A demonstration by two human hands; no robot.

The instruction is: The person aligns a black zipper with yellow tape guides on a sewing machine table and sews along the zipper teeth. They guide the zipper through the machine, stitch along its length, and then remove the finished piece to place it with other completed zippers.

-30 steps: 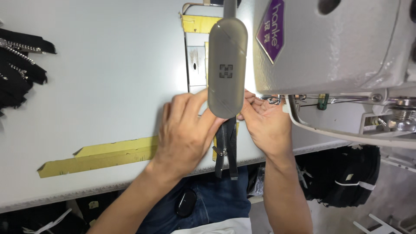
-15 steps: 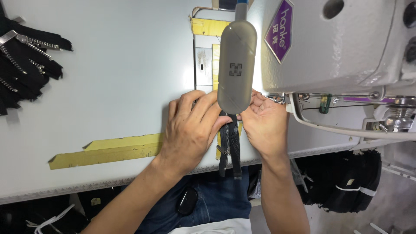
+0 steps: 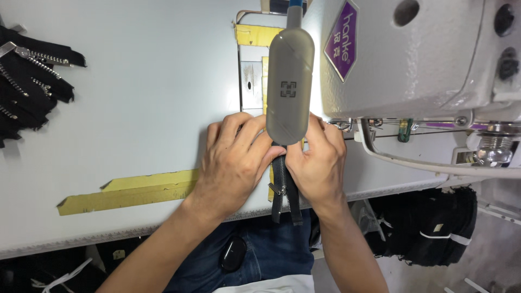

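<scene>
Head view looks down on a smooth white worktable (image 3: pixel 135 108) with a worn strip of yellow tape (image 3: pixel 127 191) stuck along its near part and a second yellow patch (image 3: pixel 254 36) by a rectangular metal plate (image 3: pixel 251 81) set into the surface. A white sewing machine (image 3: pixel 423 59) with a hard glossy body fills the upper right, and a grey, rounded, elongated lamp housing (image 3: pixel 289 87) hangs in front of it, hiding the needle area. At the far left lies a heap of black zipper pieces with metal teeth (image 3: pixel 27 81); dark bundles (image 3: pixel 429 233) sit below the table's right end. The left hand (image 3: pixel 233 163) rests flat, fingers curled down, pressing on the black fabric zipper tape with silver teeth (image 3: pixel 285 187). The right hand (image 3: pixel 320 163) is closed on the same tape from the other side, its fingertips hidden beneath the lamp. The zipper runs from between the two hands toward the person and hangs over the table's front edge, its small metal slider showing, above blue denim trousers (image 3: pixel 271 255).
</scene>
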